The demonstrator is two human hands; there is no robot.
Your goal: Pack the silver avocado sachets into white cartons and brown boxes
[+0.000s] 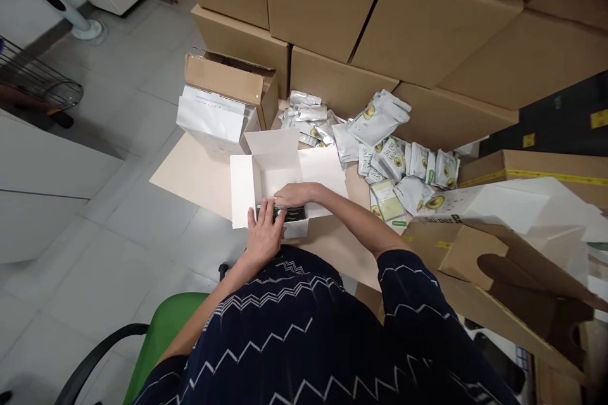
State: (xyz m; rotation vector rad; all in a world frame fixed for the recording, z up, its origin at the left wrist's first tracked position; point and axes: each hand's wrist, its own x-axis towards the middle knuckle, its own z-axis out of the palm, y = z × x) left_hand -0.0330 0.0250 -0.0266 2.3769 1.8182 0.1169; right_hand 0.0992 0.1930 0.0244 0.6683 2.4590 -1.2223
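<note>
An open white carton [241, 183] with its flaps folded outward stands on the table before me. Dark packets [293, 214] with a little green on them sit inside, along its near wall. My left hand [265, 234] reaches over the near edge, fingers stretched out and touching the packets. From the right, my right hand [298, 193] extends into the carton and lies over the packets, its fingers straight; their tips are partly hidden. Behind and right of the carton, silver and white pouches [380, 117] with avocado pictures lie in a loose heap.
A taller opened box [228, 85] with a white carton against it stands at the back left. Stacked brown boxes [327, 0] form a wall behind the table. Open cardboard [475, 266] crowds the right side. A green chair [173, 323] is at lower left.
</note>
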